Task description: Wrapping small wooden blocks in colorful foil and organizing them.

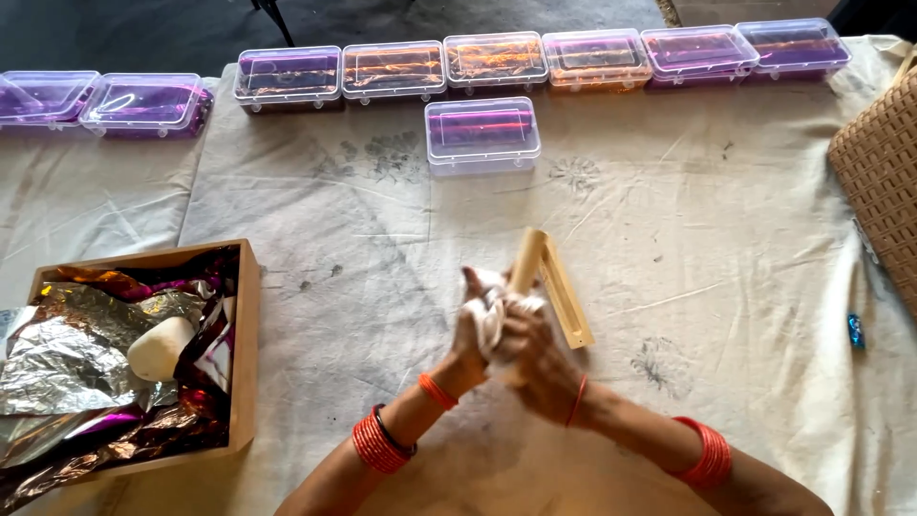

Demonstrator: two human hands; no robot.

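Observation:
My left hand (470, 334) and my right hand (543, 368) are clasped together near the table's front middle. Between them is a white cloth (492, 315), bunched around the lower end of a pale wooden mould (554, 282), a long frame-like piece that sticks up and away from my hands. Both hands grip the cloth and the wood where they meet. Orange bangles ring both wrists. The part of the mould inside the cloth is hidden.
A wooden tray (246, 334) at the left holds crumpled silver and purple foil (67, 358) and a cream-coloured lump (158, 349). Several clear lidded boxes (482, 134) with purple and orange contents line the far edge. A woven basket (884, 182) stands at right.

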